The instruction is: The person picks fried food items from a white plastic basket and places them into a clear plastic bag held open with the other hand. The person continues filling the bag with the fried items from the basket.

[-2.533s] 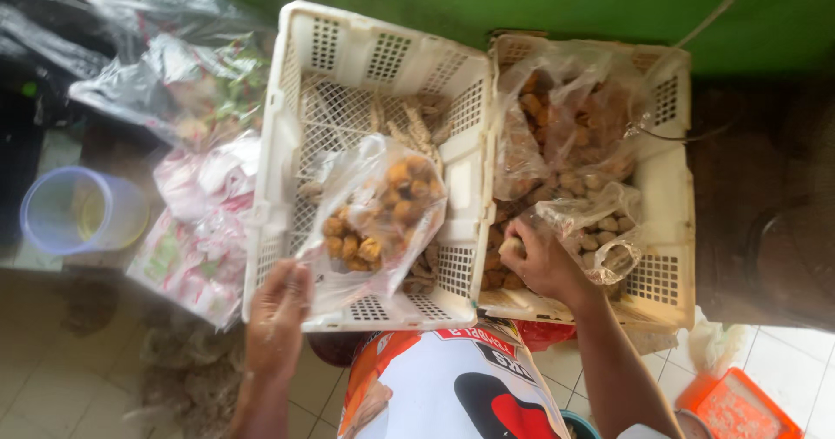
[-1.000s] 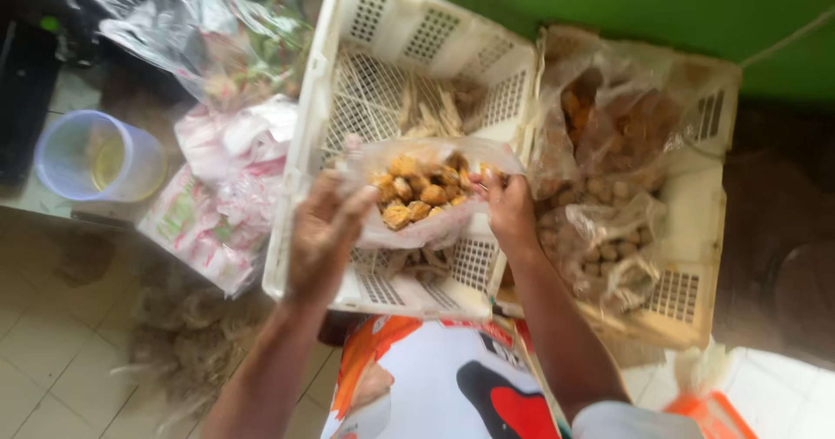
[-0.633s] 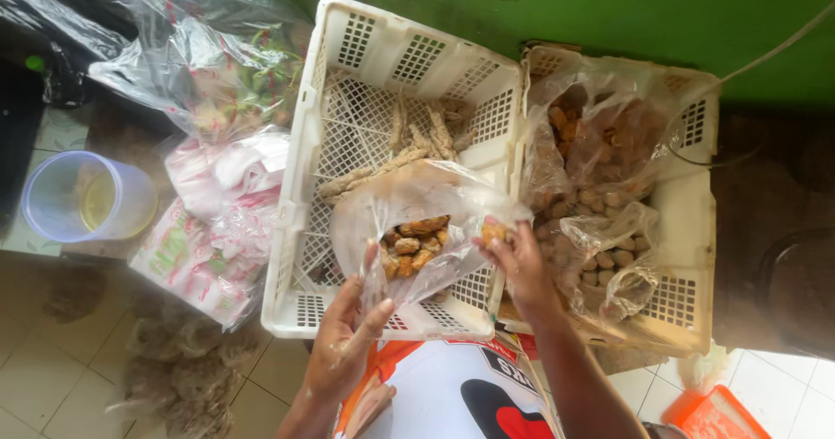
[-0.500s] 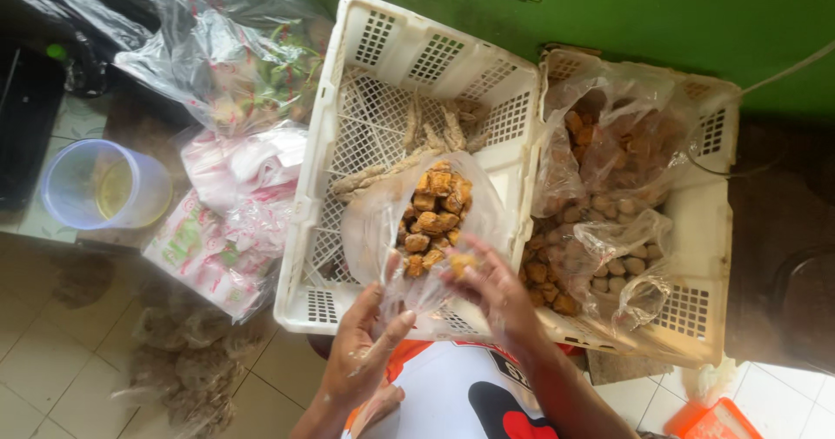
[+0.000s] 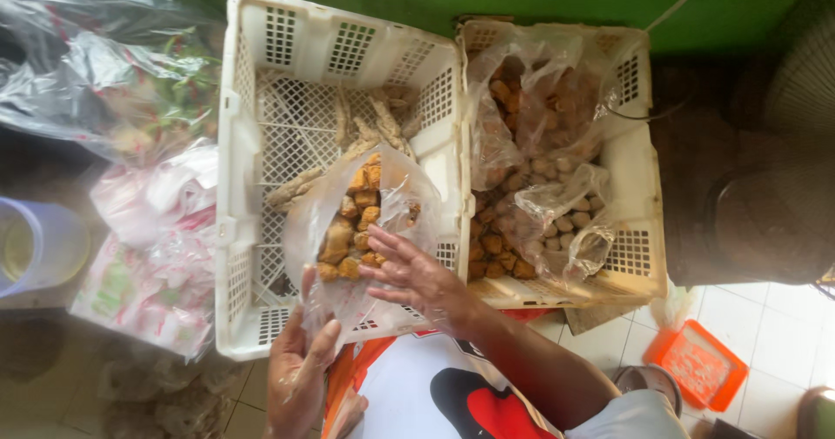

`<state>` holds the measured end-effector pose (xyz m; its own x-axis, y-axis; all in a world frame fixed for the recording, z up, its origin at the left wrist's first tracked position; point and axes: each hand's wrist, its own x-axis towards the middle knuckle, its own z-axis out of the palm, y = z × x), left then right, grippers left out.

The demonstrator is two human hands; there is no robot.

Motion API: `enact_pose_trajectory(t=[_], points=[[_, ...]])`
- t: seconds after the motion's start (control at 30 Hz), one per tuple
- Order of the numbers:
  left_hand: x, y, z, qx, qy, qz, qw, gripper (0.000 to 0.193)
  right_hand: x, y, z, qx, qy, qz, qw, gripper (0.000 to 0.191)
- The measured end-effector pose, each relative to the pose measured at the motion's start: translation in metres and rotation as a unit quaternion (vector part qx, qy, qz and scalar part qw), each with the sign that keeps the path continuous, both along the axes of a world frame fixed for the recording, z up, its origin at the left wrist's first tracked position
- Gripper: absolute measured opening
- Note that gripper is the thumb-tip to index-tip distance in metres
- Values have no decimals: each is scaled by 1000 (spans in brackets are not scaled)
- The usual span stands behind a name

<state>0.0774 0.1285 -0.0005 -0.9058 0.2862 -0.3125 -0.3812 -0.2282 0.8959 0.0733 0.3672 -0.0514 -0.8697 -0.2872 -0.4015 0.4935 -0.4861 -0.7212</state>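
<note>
A clear plastic bag of golden fried pieces (image 5: 352, 221) hangs over the left white crate (image 5: 239, 187). My left hand (image 5: 300, 374) pinches the bag's lower end near the crate's front edge. My right hand (image 5: 417, 278) presses its spread fingers against the bag's right side. Several long fried sticks (image 5: 370, 126) lie on the crate's floor behind the bag.
A second white crate (image 5: 639, 187) on the right holds clear bags of brown fried pieces and pale round balls (image 5: 557, 221). Plastic bags with green vegetables (image 5: 130, 91) and pink-printed packets (image 5: 148, 265) lie left. A translucent tub (image 5: 39, 247) stands far left, an orange lid (image 5: 696, 365) on the tiled floor.
The bag went from lying in the left crate to being lifted in both hands. It has since dropped lower and turned upright, with my left hand sliding down to its bottom end.
</note>
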Motion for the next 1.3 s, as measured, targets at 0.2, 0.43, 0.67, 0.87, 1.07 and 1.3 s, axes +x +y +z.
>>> enact_pose_trajectory(t=[0.2, 0.43, 0.67, 0.87, 1.07, 1.3], points=[[-5, -8, 5, -34, -55, -2, 998, 75, 29, 122, -81, 342, 50, -422, 838, 35], [-2, 2, -3, -14, -62, -3, 998, 76, 32, 130, -111, 681, 234, 95, 687, 69], [2, 1, -13, 5, -85, 16, 996, 76, 10, 127, -46, 707, -47, 133, 693, 29], [6, 5, 2, -17, -189, 63, 980, 74, 2, 78, 55, 365, 80, -105, 921, 27], [0, 2, -3, 28, -100, 48, 993, 75, -11, 11, 67, 398, 177, 33, 900, 36], [-1, -19, -22, 21, -87, 72, 993, 73, -13, 118, -21, 517, 70, -265, 811, 16]])
